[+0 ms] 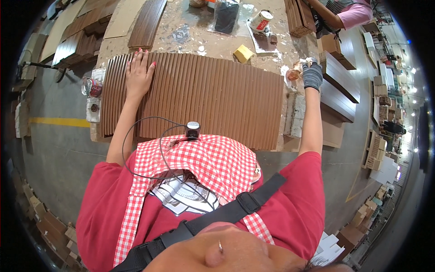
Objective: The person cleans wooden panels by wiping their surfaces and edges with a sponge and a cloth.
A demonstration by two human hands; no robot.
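A wide row of brown wooden slats (195, 99), packed side by side, covers the near part of the worktable. My bare left hand (139, 75) lies on the far left end of the slats, its fingers spread out. At the table's right side, my right hand (312, 76) wears a grey striped glove. Its fingers are curled around a small whitish wad (309, 60), whose material is hard to make out. Just left of the glove sits a reddish-brown stained lump or dish (293, 73), partly hidden by the hand.
Beyond the slats are a yellow sponge-like block (244, 53), a white cup (261, 21), a black packet (226, 17) and a brown board (147, 22). A jar (92, 87) stands at the left edge. Another person's arm (333, 19) reaches in by stacked boards (299, 18) at the far right.
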